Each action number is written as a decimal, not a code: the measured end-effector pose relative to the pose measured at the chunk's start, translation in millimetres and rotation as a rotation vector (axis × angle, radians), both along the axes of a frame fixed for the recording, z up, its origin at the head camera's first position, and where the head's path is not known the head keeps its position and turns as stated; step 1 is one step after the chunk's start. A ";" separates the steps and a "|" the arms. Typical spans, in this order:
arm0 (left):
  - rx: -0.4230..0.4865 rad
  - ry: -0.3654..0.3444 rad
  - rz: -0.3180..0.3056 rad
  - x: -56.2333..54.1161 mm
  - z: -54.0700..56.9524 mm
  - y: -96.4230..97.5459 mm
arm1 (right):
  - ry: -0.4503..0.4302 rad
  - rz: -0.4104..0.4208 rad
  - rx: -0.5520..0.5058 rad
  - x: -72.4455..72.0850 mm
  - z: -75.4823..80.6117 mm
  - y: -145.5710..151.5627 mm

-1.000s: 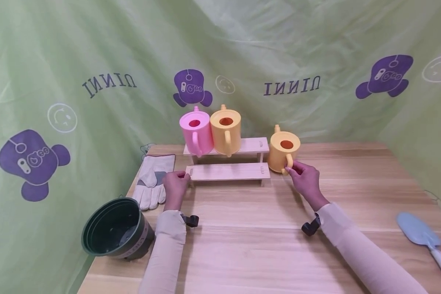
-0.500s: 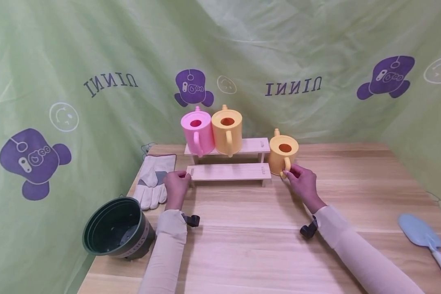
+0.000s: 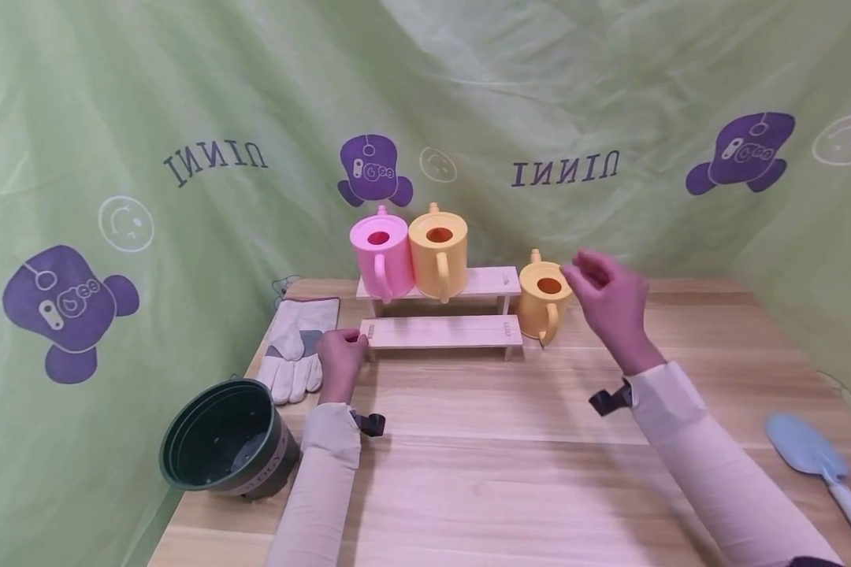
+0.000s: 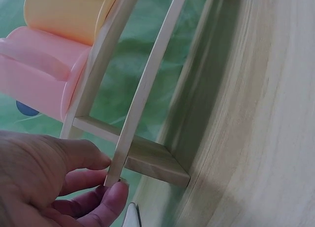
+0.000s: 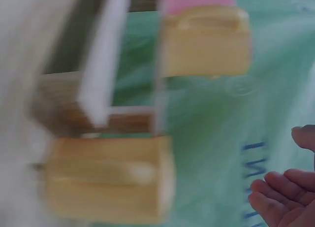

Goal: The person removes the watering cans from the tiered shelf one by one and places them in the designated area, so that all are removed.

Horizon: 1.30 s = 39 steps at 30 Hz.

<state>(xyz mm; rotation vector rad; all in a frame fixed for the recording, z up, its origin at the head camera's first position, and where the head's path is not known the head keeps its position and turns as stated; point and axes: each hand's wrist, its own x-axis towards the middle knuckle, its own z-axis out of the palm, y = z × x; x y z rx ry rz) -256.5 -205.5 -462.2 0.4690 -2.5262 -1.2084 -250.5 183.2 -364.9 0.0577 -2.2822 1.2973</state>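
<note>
My left hand (image 3: 340, 362) pinches the left end of the lower board of a two-step wooden stand (image 3: 440, 331). In the left wrist view, thumb and fingers hold that board end (image 4: 118, 160). My right hand (image 3: 613, 307) hovers up and right of a yellow watering can (image 3: 534, 315), apart from it, with nothing between its relaxed fingers. That can stands on the table against the stand's right end. On the upper step, a pink watering can (image 3: 397, 272) and another yellow watering can (image 3: 457, 264) sit side by side, handles toward me. The right wrist view is blurred.
A pair of work gloves (image 3: 291, 382) lies left of the stand. In front of them is a dark green plant pot (image 3: 276, 465). A light blue trowel (image 3: 808, 449) lies at the table's right side. A green printed curtain (image 3: 468, 102) hangs behind the wooden table (image 3: 461, 488).
The right hand first nudged the right yellow watering can slightly toward me, then let go of its handle and rose to the right. The left hand has kept its place.
</note>
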 end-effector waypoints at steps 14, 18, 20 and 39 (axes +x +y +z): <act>-0.004 0.013 0.011 3.3 -0.4 -1.1 | -0.085 0.281 -0.058 -15.5 33.8 -99.5; 0.002 0.009 0.007 3.8 -0.2 -1.8 | -0.143 0.314 -0.018 -23.0 17.1 -121.5; 0.004 0.010 0.006 3.4 -0.4 -1.4 | -0.167 0.327 -0.025 -25.7 11.6 -128.9; -0.003 0.047 0.008 3.3 0.6 1.1 | -0.192 0.286 -0.033 -32.7 1.3 -145.1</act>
